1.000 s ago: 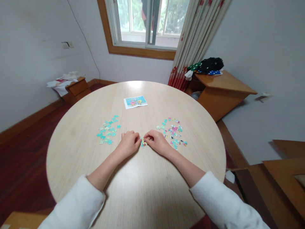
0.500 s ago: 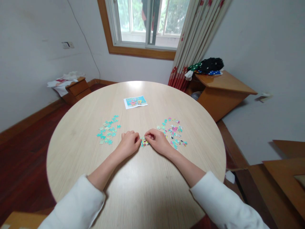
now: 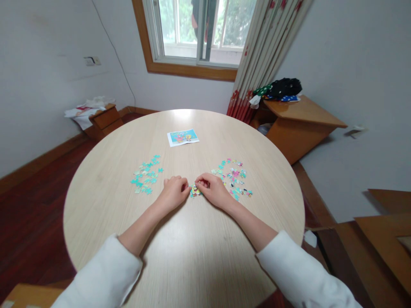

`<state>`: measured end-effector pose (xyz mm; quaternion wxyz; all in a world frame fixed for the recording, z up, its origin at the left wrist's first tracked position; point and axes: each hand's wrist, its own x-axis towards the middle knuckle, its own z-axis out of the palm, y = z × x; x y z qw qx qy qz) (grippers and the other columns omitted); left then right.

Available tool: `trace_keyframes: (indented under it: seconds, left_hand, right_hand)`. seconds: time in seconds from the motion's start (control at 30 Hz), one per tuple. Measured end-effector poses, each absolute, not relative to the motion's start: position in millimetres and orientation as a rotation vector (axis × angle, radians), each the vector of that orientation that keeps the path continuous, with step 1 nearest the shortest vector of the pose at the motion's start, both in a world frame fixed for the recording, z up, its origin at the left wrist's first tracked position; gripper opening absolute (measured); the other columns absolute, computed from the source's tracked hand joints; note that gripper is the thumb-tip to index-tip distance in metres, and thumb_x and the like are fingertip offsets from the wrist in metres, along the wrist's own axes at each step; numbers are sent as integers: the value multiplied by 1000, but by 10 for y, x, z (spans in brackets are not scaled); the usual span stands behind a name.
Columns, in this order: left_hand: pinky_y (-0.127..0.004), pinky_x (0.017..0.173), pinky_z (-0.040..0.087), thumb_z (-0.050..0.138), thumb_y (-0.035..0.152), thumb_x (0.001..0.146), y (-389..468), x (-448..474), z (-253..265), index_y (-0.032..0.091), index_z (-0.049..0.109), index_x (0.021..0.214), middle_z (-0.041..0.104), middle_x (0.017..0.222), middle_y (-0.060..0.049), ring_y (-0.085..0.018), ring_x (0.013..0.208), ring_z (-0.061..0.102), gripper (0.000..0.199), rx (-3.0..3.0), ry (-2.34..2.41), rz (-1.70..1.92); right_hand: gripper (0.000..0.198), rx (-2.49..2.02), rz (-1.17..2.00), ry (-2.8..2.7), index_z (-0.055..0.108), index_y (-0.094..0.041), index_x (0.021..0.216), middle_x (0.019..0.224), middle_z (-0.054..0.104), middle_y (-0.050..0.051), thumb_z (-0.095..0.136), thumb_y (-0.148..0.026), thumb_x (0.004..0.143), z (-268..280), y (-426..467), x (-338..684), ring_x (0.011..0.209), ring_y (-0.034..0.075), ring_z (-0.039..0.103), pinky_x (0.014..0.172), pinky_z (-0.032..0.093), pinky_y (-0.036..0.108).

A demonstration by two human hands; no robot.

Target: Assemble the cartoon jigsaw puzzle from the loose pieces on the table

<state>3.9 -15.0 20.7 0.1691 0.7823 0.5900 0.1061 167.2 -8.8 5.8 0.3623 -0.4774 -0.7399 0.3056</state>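
A small cluster of joined jigsaw pieces (image 3: 195, 191), yellow and teal, lies on the table between my hands. My left hand (image 3: 175, 190) is closed, its fingers curled and its thumb and fingertip at the cluster's left edge. At the right edge, my right hand (image 3: 212, 187) pinches with thumb and forefinger against the cluster; whether a single loose piece is between those fingertips is hidden. Left of my left hand lie loose teal jigsaw pieces (image 3: 146, 175). More loose pieces (image 3: 236, 173), pink, teal and dark, are spread beyond and right of my right hand.
A picture card (image 3: 183, 137) with cartoon figures lies toward the far side of the round wooden table (image 3: 180, 261). Behind it are a window and a curtain (image 3: 257, 55). A wooden cabinet (image 3: 308, 124) bearing cloths stands to the right.
Both hands hold almost the same position at the cluster. The whole view has shifted very slightly; no piece has visibly moved.
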Motion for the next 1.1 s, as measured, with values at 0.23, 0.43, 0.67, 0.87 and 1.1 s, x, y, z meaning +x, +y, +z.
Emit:
trace_keyframes:
  seconds: [0.23,0.43,0.67,0.87,1.1]
  left_hand:
    - [-33,72,32,46,26,82,-159,48,252,16,56,67,62,77,-6,-22,80,55,20,2167,1684,330]
    - [-32,71,33,47,27,81,-147,39,237,17,54,63,61,71,-5,-19,74,54,22,2116,1658,409]
    - [-29,65,36,46,30,80,-106,5,166,18,51,61,57,62,-2,-15,63,50,23,2002,1613,580]
    - [-27,62,37,49,26,74,-97,-30,159,17,56,66,56,61,0,-14,61,50,14,1939,1539,646]
    - [-26,63,39,51,22,71,-87,-45,165,17,58,70,58,63,0,-14,63,52,9,1934,1504,629]
  right_hand:
    - [10,-1244,730,-1884,63,-16,75,65,55,-1,53,-16,77,103,-58,1741,60,10,47,59,38,23]
    - [13,-1296,592,-1854,63,-16,76,67,57,1,51,-19,78,142,28,1893,61,12,48,60,38,24]
    - [18,-1406,425,-1844,65,-15,81,76,64,5,47,-18,80,83,203,2142,67,14,52,67,40,27]
    - [22,-1549,324,-1812,67,-16,85,76,62,4,46,-12,77,32,326,2357,66,14,52,71,41,28]
    - [20,-1626,311,-1801,68,-15,82,80,62,5,52,-10,71,1,383,2492,67,13,53,73,43,28]
